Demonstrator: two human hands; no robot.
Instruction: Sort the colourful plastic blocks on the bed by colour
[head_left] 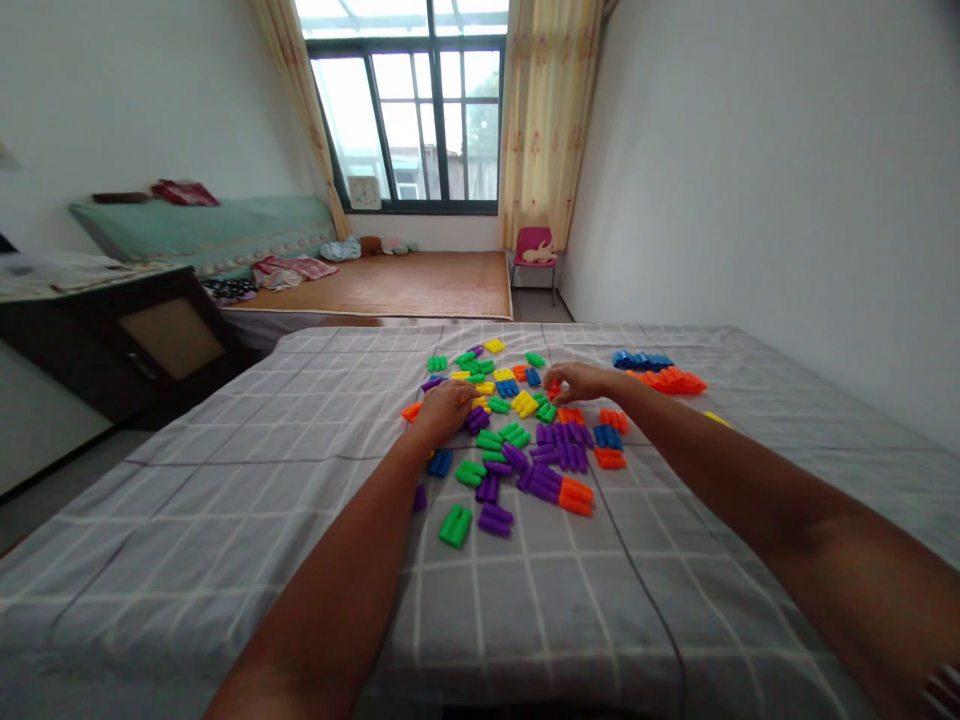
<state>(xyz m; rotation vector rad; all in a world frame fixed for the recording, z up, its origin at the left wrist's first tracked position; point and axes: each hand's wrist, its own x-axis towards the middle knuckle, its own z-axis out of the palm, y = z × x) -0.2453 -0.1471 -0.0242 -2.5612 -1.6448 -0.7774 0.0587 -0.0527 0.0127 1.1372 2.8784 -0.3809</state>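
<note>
Plastic blocks (564, 446) in several colours lie scattered over the grey checked cloth (525, 600), mostly in front of the person, between and below the hands. Leftmost, an orange block (410, 411) sits just beside the left hand (448, 408), whose fingers bend down over small yellow and purple pieces; whether it grips one cannot be told. Between the hands lies a yellow block (524, 404), to the right of the left fingertips and to the left of the right ones; the right hand is the nearer. Closer to the body, a purple-and-orange strip (556, 487) has its long axis slanting from far left to near right. The right hand (574, 382) has its fingers bent and drawn narrow at a red piece (554, 392), though a firm hold cannot be confirmed. Farther right stand a blue row (642, 360) and an orange row (670, 380), close together.
</note>
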